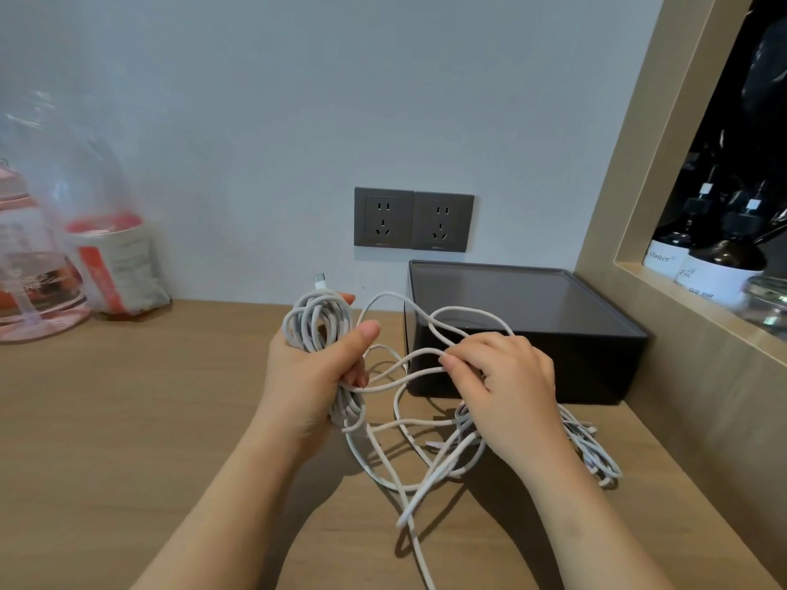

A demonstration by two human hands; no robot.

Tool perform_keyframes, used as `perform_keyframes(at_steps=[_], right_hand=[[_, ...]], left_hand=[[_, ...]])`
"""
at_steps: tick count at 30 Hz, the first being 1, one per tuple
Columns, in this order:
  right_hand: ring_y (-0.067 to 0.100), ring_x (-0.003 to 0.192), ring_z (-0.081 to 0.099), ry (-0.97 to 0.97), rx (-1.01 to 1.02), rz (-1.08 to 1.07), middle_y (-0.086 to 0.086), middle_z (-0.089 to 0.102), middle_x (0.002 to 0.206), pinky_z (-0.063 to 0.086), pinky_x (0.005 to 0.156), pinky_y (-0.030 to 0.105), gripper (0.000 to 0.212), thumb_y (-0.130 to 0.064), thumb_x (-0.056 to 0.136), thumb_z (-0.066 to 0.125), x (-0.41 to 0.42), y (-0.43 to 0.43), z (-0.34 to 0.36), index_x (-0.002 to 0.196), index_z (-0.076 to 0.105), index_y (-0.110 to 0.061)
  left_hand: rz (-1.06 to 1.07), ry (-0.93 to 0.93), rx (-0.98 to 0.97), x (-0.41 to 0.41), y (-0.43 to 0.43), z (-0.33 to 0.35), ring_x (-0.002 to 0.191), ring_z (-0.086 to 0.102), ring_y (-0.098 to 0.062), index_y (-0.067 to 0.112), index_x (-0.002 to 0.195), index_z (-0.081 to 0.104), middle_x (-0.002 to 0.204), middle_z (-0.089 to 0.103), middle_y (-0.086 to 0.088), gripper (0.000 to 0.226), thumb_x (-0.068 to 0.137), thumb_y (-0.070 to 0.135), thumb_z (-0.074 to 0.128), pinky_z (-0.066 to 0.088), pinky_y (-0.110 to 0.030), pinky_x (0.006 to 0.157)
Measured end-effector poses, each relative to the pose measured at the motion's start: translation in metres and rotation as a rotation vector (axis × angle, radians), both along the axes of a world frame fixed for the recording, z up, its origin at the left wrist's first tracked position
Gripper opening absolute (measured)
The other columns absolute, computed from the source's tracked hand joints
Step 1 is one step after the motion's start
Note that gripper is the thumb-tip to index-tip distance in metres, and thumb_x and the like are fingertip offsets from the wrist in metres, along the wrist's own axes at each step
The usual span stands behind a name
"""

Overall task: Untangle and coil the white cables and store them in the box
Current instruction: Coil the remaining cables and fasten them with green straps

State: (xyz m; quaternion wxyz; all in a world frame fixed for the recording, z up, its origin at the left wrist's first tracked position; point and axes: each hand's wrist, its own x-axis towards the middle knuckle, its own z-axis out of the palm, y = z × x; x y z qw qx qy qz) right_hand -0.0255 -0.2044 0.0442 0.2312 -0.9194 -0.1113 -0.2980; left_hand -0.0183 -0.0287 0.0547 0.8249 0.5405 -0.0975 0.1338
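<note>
Two grey wall sockets [413, 219] are mounted on the far wall above a wooden tabletop [127, 419]. At far left, a pink transparent bottle [30, 270] is set beside a clear plastic bag [85, 185] holding a red-and-white package [115, 266]. Dark labelled bottles [719, 257] are seen in a wood-framed niche [639, 206] at right.

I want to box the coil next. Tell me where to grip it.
Grip the coil across its bunched middle, coming from the left, as the left hand does: the loops stand upright and narrow there, so one grasp holds them all.

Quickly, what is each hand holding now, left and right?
Left hand: closed, gripping the coiled cable.
Right hand: closed, fingers pinching loose cable strands.
</note>
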Motion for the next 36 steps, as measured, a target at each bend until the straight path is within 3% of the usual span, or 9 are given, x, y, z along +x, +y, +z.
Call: perform_keyframes(at_steps=[3,7,10,15,18,23,27,31,36], right_hand=[[0.001,0.093,0.048,0.011,0.179,0.015,-0.024,0.049,0.091,0.038,0.094,0.031,0.016,-0.025,0.092,0.053,0.003,-0.002,0.001,0.093,0.069,-0.024],[0.001,0.09,0.047,0.11,0.386,0.058,-0.022,0.042,0.093,0.036,0.074,0.005,0.013,-0.024,0.092,0.054,-0.002,0.0,0.008,0.08,0.058,-0.029],[0.008,0.092,0.046,0.177,0.52,0.122,-0.014,0.045,0.092,0.036,0.075,0.015,0.016,-0.025,0.089,0.059,-0.005,0.003,0.013,0.072,0.058,-0.027],[0.006,0.058,0.046,0.315,0.769,0.206,-0.006,0.05,0.064,0.039,0.059,0.025,0.025,-0.027,0.088,0.059,-0.008,0.006,0.014,0.069,0.057,-0.011],[0.011,0.064,0.048,0.238,0.758,0.148,-0.004,0.05,0.064,0.04,0.062,0.03,0.026,-0.028,0.089,0.058,-0.007,0.003,0.014,0.068,0.058,-0.013],[0.009,0.075,0.05,0.012,0.694,0.142,-0.009,0.055,0.072,0.041,0.068,0.024,0.017,-0.023,0.089,0.058,-0.011,0.002,0.019,0.072,0.063,-0.025],[0.002,0.061,0.054,0.044,0.655,0.513,-0.014,0.059,0.064,0.042,0.058,0.011,0.014,-0.019,0.087,0.061,-0.024,0.01,0.025,0.081,0.066,-0.031],[0.004,0.074,0.057,0.2,0.322,0.597,-0.021,0.06,0.074,0.044,0.066,0.012,0.017,-0.036,0.082,0.06,-0.024,0.023,0.014,0.096,0.069,-0.033],[0.0,0.09,0.052,0.126,0.237,0.562,-0.024,0.052,0.086,0.042,0.075,0.01,0.03,-0.037,0.086,0.047,-0.023,0.023,0.01,0.098,0.071,-0.023]], left_hand=[[0.018,-0.037,0.092,-0.005,-0.001,0.002,0.038,0.043,-0.01,0.015,0.096,0.06,0.047,0.048,0.004,0.04,0.059,0.013,0.076,0.043,-0.026,0.043],[0.201,-0.195,0.506,-0.009,0.003,0.003,0.061,0.058,0.0,0.031,0.09,0.058,0.072,0.064,0.019,0.036,0.07,0.009,0.079,0.05,-0.014,0.059],[0.299,-0.323,0.646,-0.007,0.003,-0.001,0.075,0.059,0.009,0.037,0.089,0.052,0.082,0.062,0.033,0.04,0.072,0.014,0.079,0.044,-0.004,0.067],[0.309,-0.516,0.922,-0.004,-0.001,-0.012,0.076,0.059,0.01,0.042,0.091,0.051,0.073,0.061,0.021,0.034,0.077,0.022,0.075,0.044,-0.002,0.064],[0.288,-0.687,1.17,-0.004,-0.006,-0.016,0.067,0.057,-0.004,0.038,0.101,0.05,0.078,0.064,0.013,0.029,0.073,0.036,0.056,0.046,-0.015,0.055],[0.288,-0.629,1.564,0.007,-0.007,-0.027,0.065,0.065,-0.011,0.038,0.104,0.06,0.077,0.066,0.013,0.043,0.064,0.03,0.074,0.041,-0.022,0.044],[0.262,-0.354,1.472,0.008,-0.007,-0.023,0.097,0.06,-0.012,0.042,0.122,0.051,0.107,0.066,0.011,0.034,0.09,0.028,0.053,0.039,-0.023,0.065],[0.158,-0.186,1.358,0.011,-0.006,-0.021,0.083,0.059,-0.015,0.03,0.094,0.055,0.08,0.059,0.011,0.007,0.088,0.031,0.052,0.046,-0.028,0.068],[0.099,-0.193,1.328,0.005,-0.01,-0.018,0.073,0.056,-0.009,0.036,0.073,0.032,0.073,0.053,0.013,0.031,0.086,0.025,0.059,0.042,-0.019,0.06]])
